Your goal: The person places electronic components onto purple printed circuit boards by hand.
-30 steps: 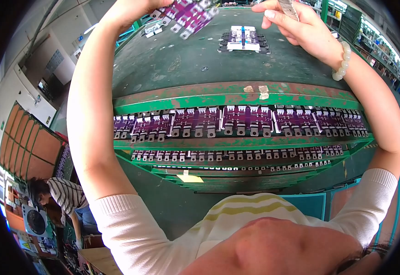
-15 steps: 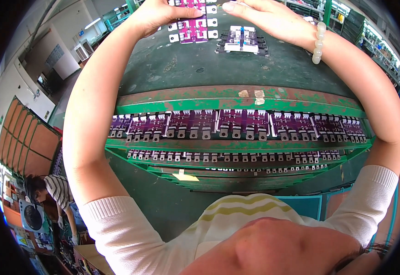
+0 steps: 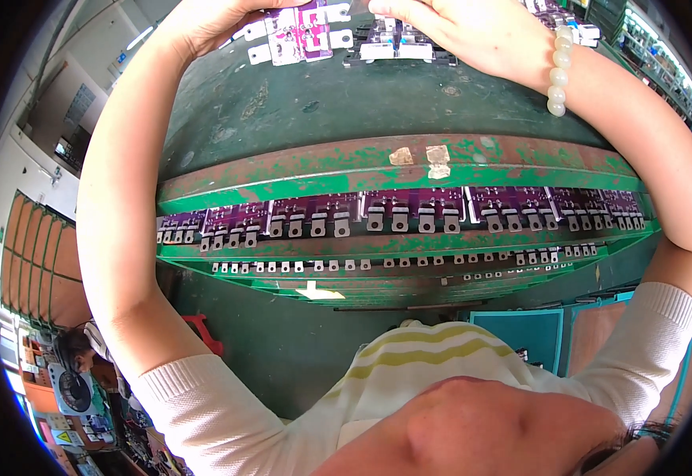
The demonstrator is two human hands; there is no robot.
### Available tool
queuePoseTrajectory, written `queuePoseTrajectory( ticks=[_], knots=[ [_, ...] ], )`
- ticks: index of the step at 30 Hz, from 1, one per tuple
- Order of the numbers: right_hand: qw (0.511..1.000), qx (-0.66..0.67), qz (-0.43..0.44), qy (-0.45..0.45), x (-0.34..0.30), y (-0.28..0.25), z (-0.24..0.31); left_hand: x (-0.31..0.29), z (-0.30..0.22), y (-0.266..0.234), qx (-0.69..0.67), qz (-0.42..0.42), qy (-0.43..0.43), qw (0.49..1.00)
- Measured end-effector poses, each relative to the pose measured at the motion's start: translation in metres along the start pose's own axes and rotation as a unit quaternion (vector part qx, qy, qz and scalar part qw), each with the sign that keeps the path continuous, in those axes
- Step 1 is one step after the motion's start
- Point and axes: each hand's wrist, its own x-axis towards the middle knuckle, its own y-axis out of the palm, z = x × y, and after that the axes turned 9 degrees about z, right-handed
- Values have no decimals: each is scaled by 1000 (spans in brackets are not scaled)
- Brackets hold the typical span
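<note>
At the top edge, my left hand [image 3: 215,22] grips a purple circuit board [image 3: 302,36] with silver metal tabs along both sides. The board is tilted above the green bench top; some of my fingers are cut off by the frame. My right hand [image 3: 481,40], with a pale bead bracelet at its wrist, reaches in over the bench with its thumb stretched out. Its other fingers are partly out of view. Just below and beside that thumb lies a clear and white fixture-like assembly [image 3: 397,49] with dark side arms, partly hidden by my hand.
The worn green bench [image 3: 282,111] has a metal front edge. Shelves below hold rows of purple boards [image 3: 417,206] with metal tabs. More parts [image 3: 564,20] lie beyond my right wrist. A person [image 3: 80,349] works at the lower left, near a fan [image 3: 72,390]. Blue-green frames [image 3: 517,333] stand at right.
My left hand and the purple board have shifted left, and the board has tilted. The view has moved, with the assembly now higher in the frame and more parts showing beyond my right wrist.
</note>
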Motion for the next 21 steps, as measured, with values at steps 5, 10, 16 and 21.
queuePoseTrajectory(
  ticks=[5,10,16,21],
  knots=[
    [1000,-25,-17,8,-1,2,1,-1,-4,3,12,6,6,1000],
    [1000,-18,-18,15,3,5,3,-4,-4,-1,17,10,13,1000],
    [999,-34,2,41,1,1,6,0,-4,0,13,18,12,1000],
    [999,-32,5,38,2,2,5,-3,-7,2,14,17,4,1000]
  ],
)
